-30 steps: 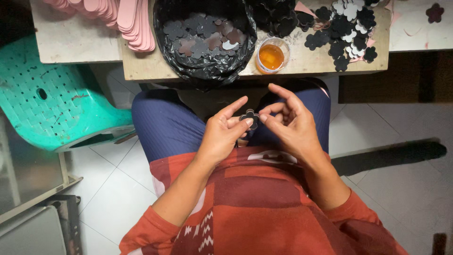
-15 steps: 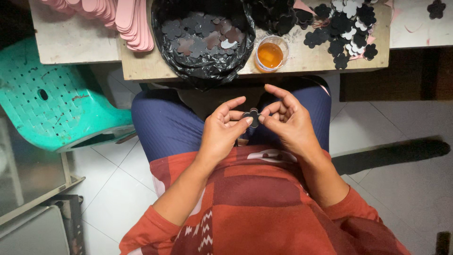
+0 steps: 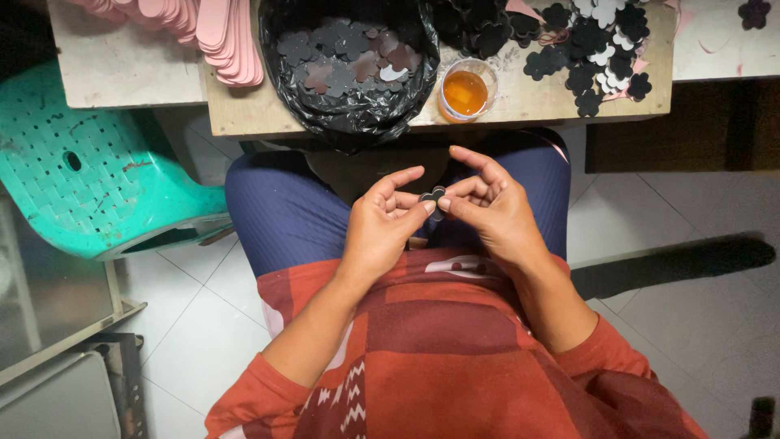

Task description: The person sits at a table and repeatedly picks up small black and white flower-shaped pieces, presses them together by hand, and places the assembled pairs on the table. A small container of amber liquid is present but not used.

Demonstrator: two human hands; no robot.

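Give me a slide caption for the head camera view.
Both hands, left hand and right hand, pinch a small dark flower-shaped cutout above the lap.

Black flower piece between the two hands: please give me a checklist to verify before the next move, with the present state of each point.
1. Black flower piece pinched by both hands: ok; left hand and right hand meet on it.
2. Piece whole and flat: cannot tell, fingers cover much of it.
3. Hands over the lap, apart from the table: ok.
4. Cup of orange liquid upright, near the table edge: ok.
5. Black bag of cut pieces open on the table: ok.
6. Loose black flowers lying on the table: ok.
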